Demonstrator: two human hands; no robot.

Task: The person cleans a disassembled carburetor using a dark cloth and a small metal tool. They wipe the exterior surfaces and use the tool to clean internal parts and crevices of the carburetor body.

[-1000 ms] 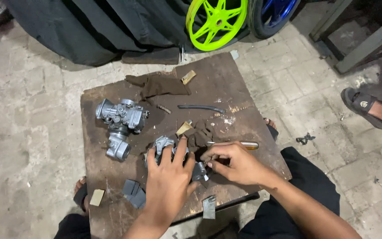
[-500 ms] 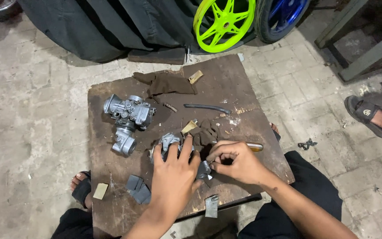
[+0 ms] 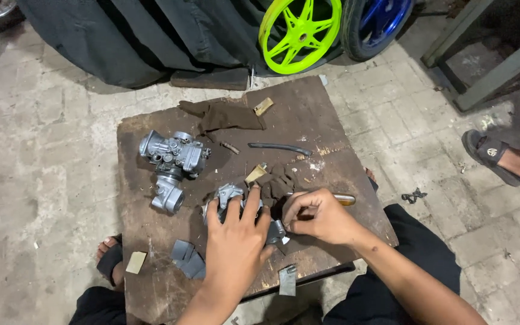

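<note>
Both hands have stayed put: the left hand (image 3: 236,241) lies spread on a grey metal carburetor (image 3: 230,198), the right hand (image 3: 317,215) pinches beside it on the worn wooden table (image 3: 332,114).

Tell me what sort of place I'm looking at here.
Most likely a small motorcycle repair workshop. Painted wheels, a green wheel and a blue wheel, lean at the back, and a metal carburetor sits on a worn wooden board laid on the paved floor.

- We find no package, printed label, sign or screen anywhere in this view.
- We see only bare surfaces: the wooden board (image 3: 332,120) and the paved floor (image 3: 43,180) carry no such item that we can make out.
</note>
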